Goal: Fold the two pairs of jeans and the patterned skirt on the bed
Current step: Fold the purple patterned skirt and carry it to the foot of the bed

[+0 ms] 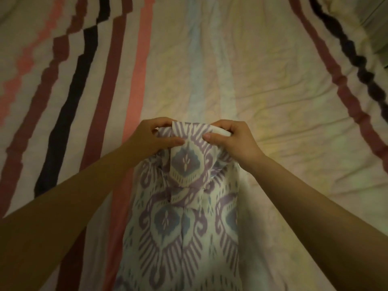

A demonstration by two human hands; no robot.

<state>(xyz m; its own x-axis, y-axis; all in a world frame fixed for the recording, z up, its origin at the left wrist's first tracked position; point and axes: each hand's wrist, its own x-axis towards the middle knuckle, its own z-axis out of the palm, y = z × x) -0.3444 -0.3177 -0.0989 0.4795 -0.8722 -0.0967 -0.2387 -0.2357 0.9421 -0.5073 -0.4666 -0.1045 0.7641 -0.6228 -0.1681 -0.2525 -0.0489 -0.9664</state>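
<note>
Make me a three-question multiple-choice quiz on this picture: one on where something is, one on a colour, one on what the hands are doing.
1. Where is the skirt?
A. Held over the bed
B. On a hanger
C. In a drawer

2. What colour is the skirt's pattern?
A. Red
B. Purple and blue on white
C. Green

3. What are the hands doing?
A. Resting flat
B. Both gripping the skirt's top edge
C. Only one holds it

Answers:
1. A: the striped sheet lies beyond and beside it.
2. B: purple and blue motifs show.
3. B: left hand and right hand pinch the cloth.
</note>
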